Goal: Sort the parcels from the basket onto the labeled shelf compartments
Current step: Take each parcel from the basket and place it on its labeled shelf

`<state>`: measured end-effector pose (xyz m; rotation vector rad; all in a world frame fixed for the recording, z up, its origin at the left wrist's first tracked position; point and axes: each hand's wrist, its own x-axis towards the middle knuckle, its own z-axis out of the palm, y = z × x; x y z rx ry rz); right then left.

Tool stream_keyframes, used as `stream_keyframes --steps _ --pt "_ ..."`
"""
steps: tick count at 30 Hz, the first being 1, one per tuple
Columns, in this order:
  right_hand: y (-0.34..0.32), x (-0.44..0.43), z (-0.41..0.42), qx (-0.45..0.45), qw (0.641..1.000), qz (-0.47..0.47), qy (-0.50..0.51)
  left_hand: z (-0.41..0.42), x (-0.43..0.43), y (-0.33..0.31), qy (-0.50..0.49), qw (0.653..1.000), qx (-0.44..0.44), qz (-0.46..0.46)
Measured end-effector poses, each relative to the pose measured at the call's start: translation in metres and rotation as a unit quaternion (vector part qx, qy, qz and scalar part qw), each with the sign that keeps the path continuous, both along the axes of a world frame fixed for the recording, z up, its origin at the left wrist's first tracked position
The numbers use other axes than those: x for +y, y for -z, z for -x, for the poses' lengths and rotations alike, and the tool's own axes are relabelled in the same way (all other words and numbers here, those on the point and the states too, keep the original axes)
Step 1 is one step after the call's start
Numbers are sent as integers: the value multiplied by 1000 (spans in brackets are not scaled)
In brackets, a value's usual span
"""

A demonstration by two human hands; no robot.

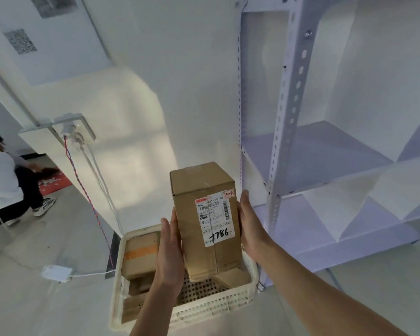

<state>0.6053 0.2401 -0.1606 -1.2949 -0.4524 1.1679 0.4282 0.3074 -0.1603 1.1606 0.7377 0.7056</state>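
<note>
The cardboard box point(205, 221) is up in the air just above the white plastic basket point(204, 309), which sits on the floor at the foot of the white metal shelf point(289, 117). It is a tall, narrow carton stood on end and tilted a little. Its shipping label point(215, 219) faces the person, with "7786" written across it by hand and a small tag marked "1-2" point(229, 194) at the top corner. The grip is a two-palm clamp. The left hand point(170, 251) is pressed flat on one long side and the right hand point(250, 224) on the other, fingers lying straight up along the card rather than curled round it. I'd judge the box stiff enough to take that squeeze, since its walls look square and undented. It seems fairly light too, going by how easily it rides between open palms, though what's inside I can't tell. The taped seams and plain card look dry and not slippery. Being tall, it could tip or slide down out of a side-only hold, so a hand moved under the bottom edge would make it safer for the reach to the shelf. Pressing on the middle of the long sides, clear of the label, looks the sensible place. More parcels lie in the basket, among them one with orange tape point(140, 253). The shelf compartments are close on the right, but I can't make out their labels from here.
</note>
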Motion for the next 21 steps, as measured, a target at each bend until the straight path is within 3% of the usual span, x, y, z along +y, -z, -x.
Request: stream_keyframes --steps 10,21 --pt "-20 -144 -31 1 1000 -25 -8 -25 -146 -22 16 999 14 -24" --pt "-33 -272 -112 19 993 -40 110 -127 -234 -33 107 993 29 -42"
